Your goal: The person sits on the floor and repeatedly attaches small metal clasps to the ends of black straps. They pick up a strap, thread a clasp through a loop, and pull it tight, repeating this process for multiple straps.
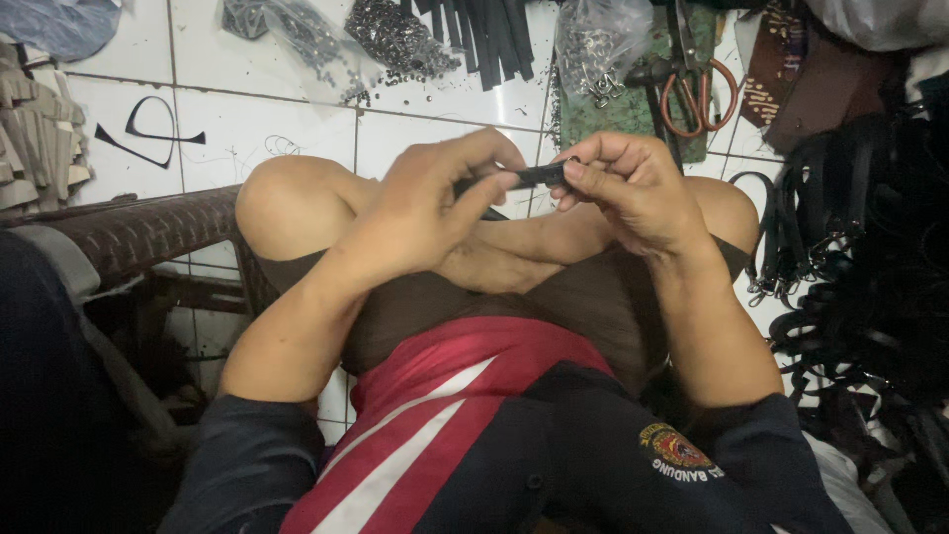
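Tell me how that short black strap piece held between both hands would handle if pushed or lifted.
The black strap piece probably bends easily: it is thin, pinched between left hand and right hand. Likely light, since fingertips alone hold it. Being flat, it should not roll.

Black strap (529, 177), white tiled floor (257, 124)

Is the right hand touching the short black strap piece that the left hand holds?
Touching. The head view shows the right hand pinching one end of the black strap piece between thumb and fingers, while the left hand grips the other.

White tiled floor (247, 129) — brown woven chair (148, 232) at one side.
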